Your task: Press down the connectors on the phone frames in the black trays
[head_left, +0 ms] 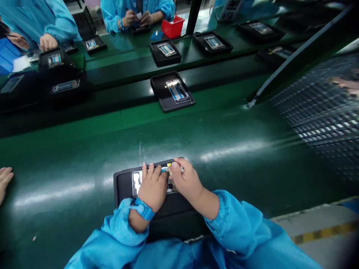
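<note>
In front of me an opened phone (pixel 136 182) with its inner parts showing lies in a black tray (pixel 122 186). My left hand (pixel 153 186) rests on the phone's middle, fingers stretched out and slightly apart. A blue wrist strap (pixel 144 209) circles that wrist. My right hand (pixel 187 181) is pinched at the phone's right end, over the circuit board. A small pale tip shows beside its thumb and finger, but what it belongs to is hidden. Part of the phone lies covered under both hands.
Another black tray (pixel 159 93) with an opened phone sits ahead on the line. Several similar trays stand farther back, near a red bin (pixel 173 27). Two co-workers in blue work opposite. A person's hand (pixel 5 183) enters at left. A dark post (pixel 297 56) rises at right.
</note>
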`<state>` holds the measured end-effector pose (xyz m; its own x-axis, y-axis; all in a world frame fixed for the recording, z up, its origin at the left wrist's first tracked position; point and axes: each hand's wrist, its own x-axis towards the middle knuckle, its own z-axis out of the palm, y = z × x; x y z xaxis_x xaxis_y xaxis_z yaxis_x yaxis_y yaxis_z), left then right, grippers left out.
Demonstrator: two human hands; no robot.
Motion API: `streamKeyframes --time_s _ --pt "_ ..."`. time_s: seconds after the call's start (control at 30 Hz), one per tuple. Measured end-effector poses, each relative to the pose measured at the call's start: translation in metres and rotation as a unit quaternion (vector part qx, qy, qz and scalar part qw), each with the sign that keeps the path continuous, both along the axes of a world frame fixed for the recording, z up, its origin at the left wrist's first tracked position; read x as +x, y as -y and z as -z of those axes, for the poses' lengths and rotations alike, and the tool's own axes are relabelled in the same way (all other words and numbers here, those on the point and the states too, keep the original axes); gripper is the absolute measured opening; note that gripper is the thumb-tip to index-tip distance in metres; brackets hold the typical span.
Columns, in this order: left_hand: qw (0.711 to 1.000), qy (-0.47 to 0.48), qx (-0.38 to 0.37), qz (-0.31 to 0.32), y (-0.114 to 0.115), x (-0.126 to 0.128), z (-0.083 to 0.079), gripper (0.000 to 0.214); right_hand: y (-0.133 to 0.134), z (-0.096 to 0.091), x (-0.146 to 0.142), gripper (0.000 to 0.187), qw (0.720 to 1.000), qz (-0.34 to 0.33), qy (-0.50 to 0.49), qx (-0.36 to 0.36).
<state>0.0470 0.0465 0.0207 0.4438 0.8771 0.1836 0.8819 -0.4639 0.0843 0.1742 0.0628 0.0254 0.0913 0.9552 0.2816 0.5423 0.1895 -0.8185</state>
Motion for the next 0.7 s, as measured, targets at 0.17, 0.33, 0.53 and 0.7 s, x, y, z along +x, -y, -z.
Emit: streamKeyframes --time_s 0.17,0.33,0.53,0.7 --pt "1.0 -0.016 -0.01 0.016 0.001 -0.003 0.003 0.028 -0.003 -0.009 -0.005 0.03 0.985 -0.083 0.138 0.064" --pt "1.0 -0.013 -0.002 0.022 0.001 -0.005 0.006 0.034 -0.003 -0.008 -0.011 0.034 0.972 -0.129 0.175 0.086" --pt "0.999 0.033 -0.006 -0.003 -0.003 -0.004 0.0 0.021 -0.004 0.0 -0.002 0.028 0.995 0.064 -0.042 -0.065" --pt "0.996 0.07 -0.035 -0.034 -0.004 -0.007 -0.001 0.02 -0.001 0.004 -0.002 0.028 0.991 0.072 -0.089 -0.073"
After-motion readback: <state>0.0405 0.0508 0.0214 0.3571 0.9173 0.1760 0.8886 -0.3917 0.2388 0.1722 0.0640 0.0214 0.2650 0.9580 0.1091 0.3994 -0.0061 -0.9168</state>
